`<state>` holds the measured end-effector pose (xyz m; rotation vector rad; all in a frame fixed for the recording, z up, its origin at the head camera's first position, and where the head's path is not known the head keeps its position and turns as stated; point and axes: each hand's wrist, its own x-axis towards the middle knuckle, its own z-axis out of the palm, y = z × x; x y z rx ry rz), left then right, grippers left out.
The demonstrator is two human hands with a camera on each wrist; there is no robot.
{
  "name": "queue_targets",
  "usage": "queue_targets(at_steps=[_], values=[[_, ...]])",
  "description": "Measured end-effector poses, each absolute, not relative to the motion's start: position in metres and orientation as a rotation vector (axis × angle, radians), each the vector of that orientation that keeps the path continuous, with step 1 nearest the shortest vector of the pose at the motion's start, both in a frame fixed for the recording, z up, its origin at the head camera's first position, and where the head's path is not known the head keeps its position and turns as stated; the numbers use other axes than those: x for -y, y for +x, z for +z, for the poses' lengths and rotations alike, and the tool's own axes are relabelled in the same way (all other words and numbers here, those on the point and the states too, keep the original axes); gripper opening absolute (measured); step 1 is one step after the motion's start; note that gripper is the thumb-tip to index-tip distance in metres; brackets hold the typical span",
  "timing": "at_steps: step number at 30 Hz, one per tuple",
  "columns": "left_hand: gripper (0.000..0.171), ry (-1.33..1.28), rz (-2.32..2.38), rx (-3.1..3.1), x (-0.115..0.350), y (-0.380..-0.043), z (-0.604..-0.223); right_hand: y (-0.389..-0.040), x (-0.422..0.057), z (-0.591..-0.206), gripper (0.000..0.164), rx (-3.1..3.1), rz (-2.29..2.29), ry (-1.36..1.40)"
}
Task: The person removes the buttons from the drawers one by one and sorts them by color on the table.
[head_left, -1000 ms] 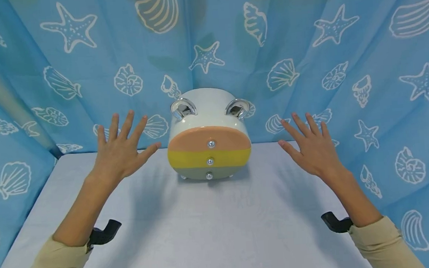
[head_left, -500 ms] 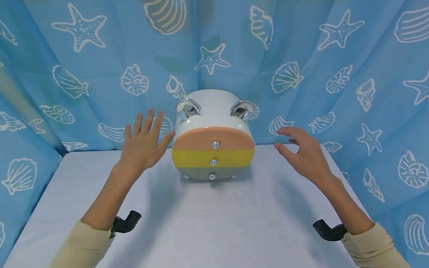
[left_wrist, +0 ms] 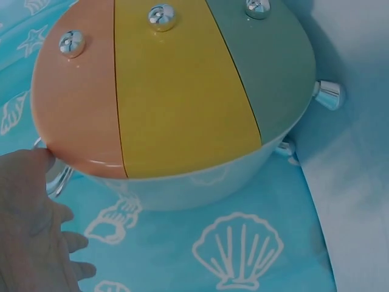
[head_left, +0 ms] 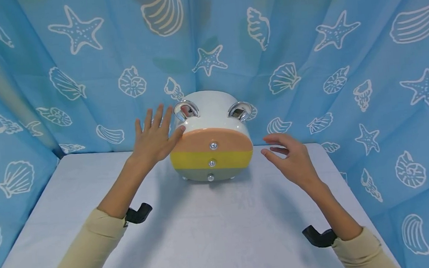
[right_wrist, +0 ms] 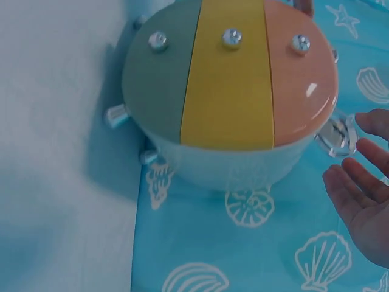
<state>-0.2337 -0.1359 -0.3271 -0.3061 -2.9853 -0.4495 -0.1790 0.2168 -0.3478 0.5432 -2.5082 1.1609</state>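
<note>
A small oval drawer box (head_left: 214, 105) with a white glossy body stands at the back of the table. Its front has three drawers, orange, yellow and grey-green, each with a round silver knob; all look closed. Two chrome ring-like ears (head_left: 240, 110) stick up from its top. My left hand (head_left: 153, 142) is at the box's left side, fingers straight and spread, its thumb tip overlapping the orange drawer's (left_wrist: 79, 115) edge in the left wrist view. To the right of the box, my right hand (head_left: 292, 159) holds nothing, fingers loosely bent and thumb apart from them.
A white cloth covers the table (head_left: 221, 233). Close behind the box hangs a blue curtain (head_left: 239, 57) with white shells and starfish, which also runs along both sides. Short silver feet (left_wrist: 329, 94) lift the box off the cloth.
Both hands have moved inward toward the box, the left reaching its upper left edge. The right hand's fingers have gone from spread to loosely bent. The box stays where it was.
</note>
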Motion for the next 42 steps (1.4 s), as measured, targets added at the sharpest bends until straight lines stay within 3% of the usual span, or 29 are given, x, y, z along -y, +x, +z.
queue_targets(at_steps=[21, 42], values=[[0.076, -0.269, -0.3, 2.977, 0.132, -0.233, -0.329, -0.187, -0.134, -0.351, 0.033, 2.432, 1.573, 0.64], [0.075, -0.272, -0.267, 2.967, 0.13, -0.233, -0.33, -0.195, -0.092, -0.381, 0.021, 2.176, 1.348, 0.542]])
